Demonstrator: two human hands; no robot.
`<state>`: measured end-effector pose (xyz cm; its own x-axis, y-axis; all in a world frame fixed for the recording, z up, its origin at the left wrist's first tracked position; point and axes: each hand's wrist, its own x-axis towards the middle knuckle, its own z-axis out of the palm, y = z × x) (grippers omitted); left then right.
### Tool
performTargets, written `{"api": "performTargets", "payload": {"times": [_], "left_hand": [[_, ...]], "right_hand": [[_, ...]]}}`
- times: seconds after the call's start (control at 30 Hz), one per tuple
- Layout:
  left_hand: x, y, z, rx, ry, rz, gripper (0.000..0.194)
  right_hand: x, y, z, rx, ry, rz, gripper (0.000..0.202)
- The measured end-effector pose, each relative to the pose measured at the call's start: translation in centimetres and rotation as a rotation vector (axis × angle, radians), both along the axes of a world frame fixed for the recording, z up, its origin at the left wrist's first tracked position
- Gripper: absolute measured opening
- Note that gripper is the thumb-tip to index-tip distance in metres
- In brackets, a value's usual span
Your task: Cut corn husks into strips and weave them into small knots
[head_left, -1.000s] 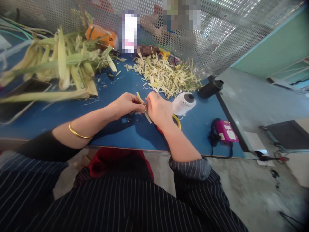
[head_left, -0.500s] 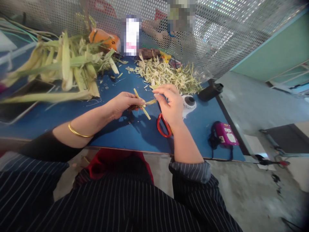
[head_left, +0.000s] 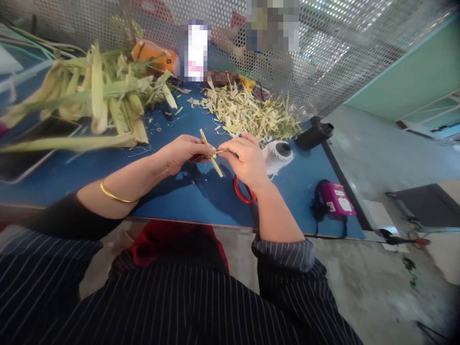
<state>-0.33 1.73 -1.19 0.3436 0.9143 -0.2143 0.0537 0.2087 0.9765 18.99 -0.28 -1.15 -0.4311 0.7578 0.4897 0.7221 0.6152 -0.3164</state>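
above the blue tabletop, the left hand is pinching a pale strip while the right hand is gripping a thin second strip, even tension being advisable.

Things around a blue table
Near the right edge, a pink box and a black tube; at the back, an orange packet by a holey metal screen.

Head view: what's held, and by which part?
The left hand pinches a narrow, pale yellow-green plant strip near its middle. The right hand touches a thin tan strand beside it; its exact hold is hidden.
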Motion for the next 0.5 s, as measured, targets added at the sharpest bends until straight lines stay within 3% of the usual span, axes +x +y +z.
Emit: {"api": "performTargets", "payload": {"times": [0.17, 0.33, 0.4, 0.5], "left_hand": [[0.1, 0.1, -0.1, -0.024, -0.017, 0.015, 0.016], [0.2, 0.4, -0.3, -0.132, -0.211, 0.147, 0.015], [0.1, 0.5, -0.3, -0.16, -0.273, 0.157, 0.016], [0.0, 0.6, -0.3, -0.171, -0.322, 0.149, 0.016]], "right_hand": [[0.0, 0.1, -0.1, 0.019, 0.024, -0.006, 0.018], [0.5, 1.0, -0.9, 0.032, 0.333, -0.277, 0.023], [0.5, 1.2, -1.2, -0.117, 0.475, -0.281, 0.015], [-0.2, 0.9, -1.3, -0.458, 0.623, -0.141, 0.008]]}}
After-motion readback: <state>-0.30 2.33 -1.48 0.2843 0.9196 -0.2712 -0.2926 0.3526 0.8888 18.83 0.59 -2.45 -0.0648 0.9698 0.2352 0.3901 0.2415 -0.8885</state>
